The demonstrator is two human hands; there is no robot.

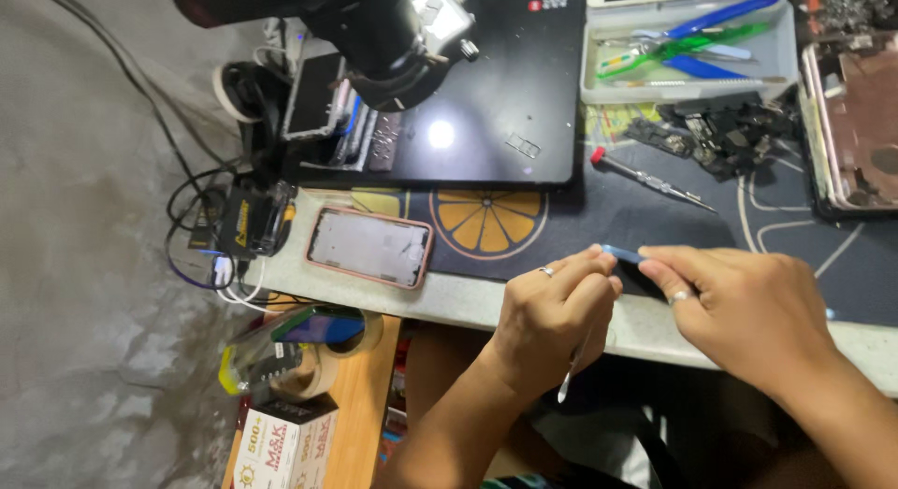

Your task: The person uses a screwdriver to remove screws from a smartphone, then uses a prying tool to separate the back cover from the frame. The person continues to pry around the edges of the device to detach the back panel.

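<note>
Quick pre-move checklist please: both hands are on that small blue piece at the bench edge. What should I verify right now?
1. Left hand on blue piece: ok.
2. Right hand on the same piece: ok.
3. Thin metal tool in left hand, tip clear of piece: ok.
4. Blue piece whole: cannot tell, mostly hidden.
5. Pink phone frame flat on bench, apart from hands: ok.
6. Red-capped screwdriver loose on mat: ok.
</note>
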